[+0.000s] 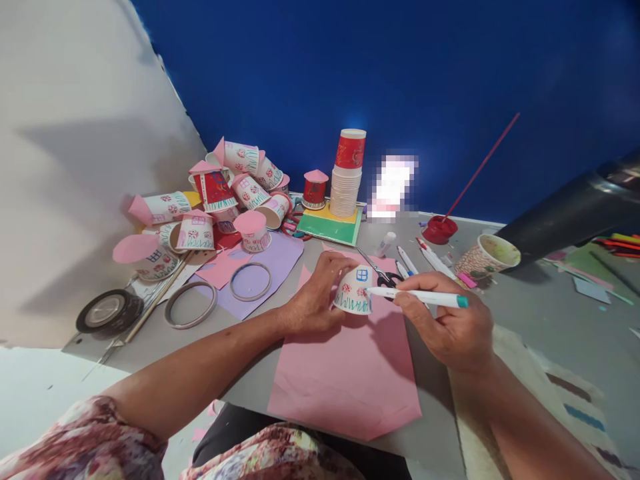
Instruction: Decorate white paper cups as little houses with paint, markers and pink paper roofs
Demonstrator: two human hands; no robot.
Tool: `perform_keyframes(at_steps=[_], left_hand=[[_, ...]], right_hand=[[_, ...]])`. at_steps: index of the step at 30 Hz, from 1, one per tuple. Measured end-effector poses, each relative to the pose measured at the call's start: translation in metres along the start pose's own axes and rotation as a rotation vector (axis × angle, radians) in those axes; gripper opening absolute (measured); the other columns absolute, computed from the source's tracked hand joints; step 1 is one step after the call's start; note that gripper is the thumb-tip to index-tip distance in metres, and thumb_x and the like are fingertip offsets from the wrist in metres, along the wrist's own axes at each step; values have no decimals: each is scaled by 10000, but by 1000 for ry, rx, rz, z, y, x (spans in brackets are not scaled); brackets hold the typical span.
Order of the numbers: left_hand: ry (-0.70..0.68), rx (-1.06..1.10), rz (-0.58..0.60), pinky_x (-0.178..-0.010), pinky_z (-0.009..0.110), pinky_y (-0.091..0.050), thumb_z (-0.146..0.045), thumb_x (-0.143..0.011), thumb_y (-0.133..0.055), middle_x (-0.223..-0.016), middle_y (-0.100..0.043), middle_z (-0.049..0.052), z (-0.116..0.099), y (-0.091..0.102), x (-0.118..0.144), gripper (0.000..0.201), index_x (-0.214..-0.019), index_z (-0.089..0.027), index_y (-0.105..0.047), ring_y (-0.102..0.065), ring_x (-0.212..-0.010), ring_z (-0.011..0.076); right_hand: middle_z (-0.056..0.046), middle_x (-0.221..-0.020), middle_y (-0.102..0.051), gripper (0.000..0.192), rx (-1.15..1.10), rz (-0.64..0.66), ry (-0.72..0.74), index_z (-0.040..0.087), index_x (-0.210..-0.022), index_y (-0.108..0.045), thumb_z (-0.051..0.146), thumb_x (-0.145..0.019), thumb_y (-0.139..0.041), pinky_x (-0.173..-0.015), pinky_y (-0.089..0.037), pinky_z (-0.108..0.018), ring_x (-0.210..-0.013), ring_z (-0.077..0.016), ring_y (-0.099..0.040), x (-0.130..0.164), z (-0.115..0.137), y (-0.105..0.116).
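My left hand (325, 293) is wrapped round the side of a white paper cup (353, 288), which stands mouth down over a sheet of pink paper (345, 380). Drawn on the cup are a blue window, red flowers and green grass strokes along the rim. Between the thumb and fingers of my right hand (447, 323) is a white felt-tip marker (430, 297) with a teal end. Its tip meets or nearly meets the cup's right side. Black-handled scissors (385, 280) lie just behind the cup, partly hidden by my right hand.
Decorated cups (215, 190) with pink paper roofs are heaped at the back left. A tall cup stack (346, 180) stands on a green pack (327, 230). Tape rings (191, 305), a black tape roll (110, 312), loose markers (407, 260), a glue stick (386, 245) and a patterned cup (487, 257) surround the paper.
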State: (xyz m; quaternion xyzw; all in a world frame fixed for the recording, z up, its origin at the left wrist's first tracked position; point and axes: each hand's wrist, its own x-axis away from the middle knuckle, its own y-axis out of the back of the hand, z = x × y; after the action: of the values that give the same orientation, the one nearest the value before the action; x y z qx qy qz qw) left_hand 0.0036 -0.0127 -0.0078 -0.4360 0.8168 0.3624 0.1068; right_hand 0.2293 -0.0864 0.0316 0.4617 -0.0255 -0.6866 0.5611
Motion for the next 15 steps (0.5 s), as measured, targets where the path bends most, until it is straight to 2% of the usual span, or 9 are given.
perform_keyframes(at_steps=[5, 10, 15], left_hand=[[28, 0, -1, -1048, 508, -515, -290, -748, -832, -1260, -491, 107, -1, 0, 0, 663, -1327, -267, -507, -515, -1225, 310], [36, -3, -1, -1047, 510, -521, -273, -752, -826, -1290, -490, 114, -2, -2, 1, 673, -1342, -270, -502, -494, -1263, 322], [28, -6, 10, -1028, 500, -533, -320, -752, -833, -1277, -469, 118, 0, -2, 2, 691, -1349, -254, -492, -499, -1246, 318]], right_hand=[[16, -750, -750, 99, 1, 37, 2, 252, -895, -715, 307, -954, -658, -541, -501, -243, -563, -143, -666, 1, 0, 0], [11, -783, -759, 77, -16, 4, 31, 237, -909, -718, 278, -948, -666, -586, -526, -235, -608, -141, -690, 0, 1, -2], [20, -746, -738, 90, -20, 50, 11, 236, -894, -714, 275, -952, -657, -533, -488, -224, -545, -124, -643, 0, 1, -4]])
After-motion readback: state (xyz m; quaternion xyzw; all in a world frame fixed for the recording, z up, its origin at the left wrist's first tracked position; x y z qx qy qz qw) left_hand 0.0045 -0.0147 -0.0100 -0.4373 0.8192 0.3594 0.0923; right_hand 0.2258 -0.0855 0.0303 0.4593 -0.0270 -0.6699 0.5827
